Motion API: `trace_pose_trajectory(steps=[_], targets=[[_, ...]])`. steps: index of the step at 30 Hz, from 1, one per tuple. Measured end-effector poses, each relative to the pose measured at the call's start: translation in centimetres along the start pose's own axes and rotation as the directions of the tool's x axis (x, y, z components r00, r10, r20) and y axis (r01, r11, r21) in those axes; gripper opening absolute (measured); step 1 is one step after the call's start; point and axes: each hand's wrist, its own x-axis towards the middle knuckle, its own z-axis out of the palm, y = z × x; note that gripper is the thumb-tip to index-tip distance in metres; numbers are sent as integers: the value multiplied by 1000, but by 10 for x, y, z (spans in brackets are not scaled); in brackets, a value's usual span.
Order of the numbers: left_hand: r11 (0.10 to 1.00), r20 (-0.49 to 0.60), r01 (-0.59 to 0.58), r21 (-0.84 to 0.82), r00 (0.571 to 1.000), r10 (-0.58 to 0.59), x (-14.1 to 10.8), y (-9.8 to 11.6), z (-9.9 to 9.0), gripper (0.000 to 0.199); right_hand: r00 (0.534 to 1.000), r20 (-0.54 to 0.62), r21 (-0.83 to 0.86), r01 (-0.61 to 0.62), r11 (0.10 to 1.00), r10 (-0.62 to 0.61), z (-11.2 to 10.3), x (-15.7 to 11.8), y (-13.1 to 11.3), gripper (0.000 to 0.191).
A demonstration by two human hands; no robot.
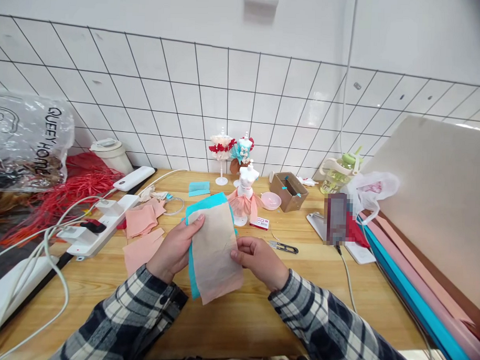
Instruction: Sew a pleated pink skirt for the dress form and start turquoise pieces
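Between my two hands I hold a beige sheet of thin paper (217, 247) over a blue sheet (193, 275). My left hand (174, 246) grips both at the left side, its thumb pressed on the beige front. On the right edge, the thumb and fingers of my right hand (259, 258) pinch the paper. Just behind the sheets stands a small white dress form (248, 179) with a peach skirt (244, 204). Thread snips (285, 247) and a small red-and-white box (259, 222) lie beyond my right hand. Peach paper pieces (142, 218) lie left of my left hand.
Power strips (104, 228) with tangled cables run along the left. Two decorated dress forms (222, 148) stand by the wall. A pink bowl (271, 201), a cardboard box (289, 192) and a green bottle (342, 173) are at the back right. Coloured paper rolls (417, 280) line the right edge.
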Motion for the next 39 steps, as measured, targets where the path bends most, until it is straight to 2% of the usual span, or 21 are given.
trace_pose_trajectory(steps=[3,8,12,16,21,28,33,35,38,39], targets=[[999,-20,4,-38,1000,-4,3,-1,0,24,999,-32,-41,-8,999,7,-2,0,-1,49],[995,-68,-22,-102,998,15,14,-3,1,20,999,-10,-115,30,993,-32,-4,0,1,47],[991,4,5,-134,1000,-5,20,-2,-1,22,999,-54,-63,7,998,-11,-7,3,5,44],[998,78,-40,-56,996,44,23,-1,-4,25,998,-61,-66,-39,997,35,-11,5,6,43],[995,-41,-94,-24,995,93,28,-3,-4,25,994,-108,-86,-18,996,8,-12,8,7,42],[994,-40,-99,-50,994,97,33,-6,-6,31,984,-158,-152,57,987,-81,-17,13,13,38],[991,-54,-120,-57,992,117,33,-7,-4,25,982,-170,-103,65,993,-82,-13,10,17,40],[991,-51,-131,-39,990,129,31,-5,-6,22,989,-131,-97,61,993,-74,-12,3,20,42],[997,-9,-69,20,998,69,25,-1,-14,20,997,-47,-224,45,974,-57,-25,-14,27,42],[999,18,-20,49,1000,19,22,1,-18,21,993,-77,-329,59,943,-89,-35,-19,30,40]])
